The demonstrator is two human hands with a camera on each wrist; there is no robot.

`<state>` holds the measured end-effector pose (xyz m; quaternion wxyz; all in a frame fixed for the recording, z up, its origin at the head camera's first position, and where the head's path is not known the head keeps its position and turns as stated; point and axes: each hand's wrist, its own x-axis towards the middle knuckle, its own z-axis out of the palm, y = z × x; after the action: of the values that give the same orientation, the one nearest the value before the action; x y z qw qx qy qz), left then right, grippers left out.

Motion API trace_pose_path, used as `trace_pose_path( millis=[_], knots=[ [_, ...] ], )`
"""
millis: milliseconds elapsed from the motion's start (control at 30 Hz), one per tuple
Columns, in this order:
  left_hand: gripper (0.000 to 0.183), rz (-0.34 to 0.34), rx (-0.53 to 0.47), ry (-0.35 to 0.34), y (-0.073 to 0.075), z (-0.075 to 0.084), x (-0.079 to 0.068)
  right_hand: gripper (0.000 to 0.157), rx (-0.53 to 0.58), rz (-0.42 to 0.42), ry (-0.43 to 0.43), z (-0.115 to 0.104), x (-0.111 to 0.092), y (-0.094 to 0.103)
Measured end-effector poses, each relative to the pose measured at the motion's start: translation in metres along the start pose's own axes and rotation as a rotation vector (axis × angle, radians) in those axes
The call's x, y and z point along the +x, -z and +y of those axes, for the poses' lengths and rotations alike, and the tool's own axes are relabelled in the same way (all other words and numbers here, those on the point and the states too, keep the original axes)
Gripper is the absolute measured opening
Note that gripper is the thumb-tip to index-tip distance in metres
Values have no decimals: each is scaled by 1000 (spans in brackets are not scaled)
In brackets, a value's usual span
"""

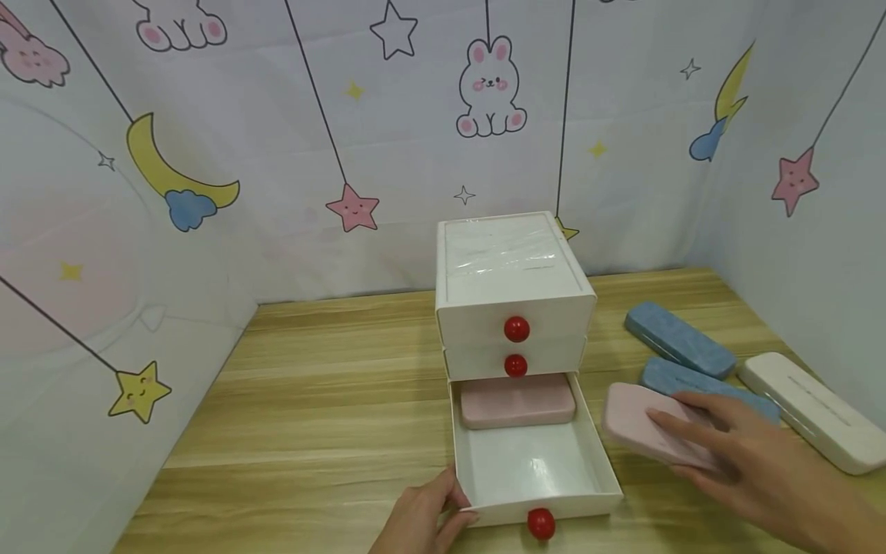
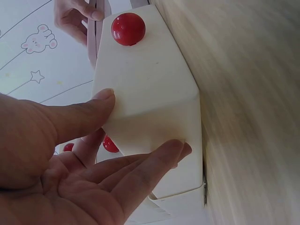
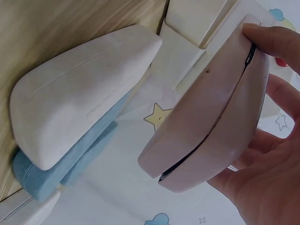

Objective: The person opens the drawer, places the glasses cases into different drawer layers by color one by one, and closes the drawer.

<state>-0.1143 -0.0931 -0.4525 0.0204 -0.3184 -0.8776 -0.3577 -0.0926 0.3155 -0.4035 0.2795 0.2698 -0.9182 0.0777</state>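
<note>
Thumb and fingers of the right hand [image 1: 768,454] are clamped on a pink case [image 1: 640,415], which is held tilted just beside the right wall of a pulled-out bottom drawer [image 1: 533,462]. Along the edge of that case, a dark line is shown at the seam in the right wrist view. The front left corner of the drawer is pinched by the left hand [image 1: 425,512], the thumb being laid on the front panel and the fingers set against the side wall. At the back of the drawer a second pink case [image 1: 517,402] is laid crosswise, partly covered by the cabinet [image 1: 511,261] above. Two upper drawers [image 1: 477,327] are closed, each fitted with a red knob [image 1: 516,329]; another is fixed on the bottom drawer's front. Clear film is stretched over the cabinet's top. To the right, a far blue case [image 1: 678,338], a near blue case [image 1: 699,377] and a white case [image 1: 810,408] are laid on the wood-grained table [image 1: 311,408], the near blue one being partly hidden by the right hand. The table is backed by a white cloth [image 1: 408,131] printed with rabbits, stars and moons.
</note>
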Motion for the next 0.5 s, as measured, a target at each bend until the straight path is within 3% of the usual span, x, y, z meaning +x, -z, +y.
trace_pose_path(
  millis=[133, 300, 500],
  knots=[
    [17, -10, -3, 6, 0, 0, 0, 59, 19, -37, 12, -7, 9, -3],
    [18, -32, -6, 29, 1, 0, 0, 78, 39, -104, 2, -16, 19, -7],
    [17, -35, -5, 24, 2, 1, 0, 75, 66, -101, 28, -23, 27, -11]
  ],
)
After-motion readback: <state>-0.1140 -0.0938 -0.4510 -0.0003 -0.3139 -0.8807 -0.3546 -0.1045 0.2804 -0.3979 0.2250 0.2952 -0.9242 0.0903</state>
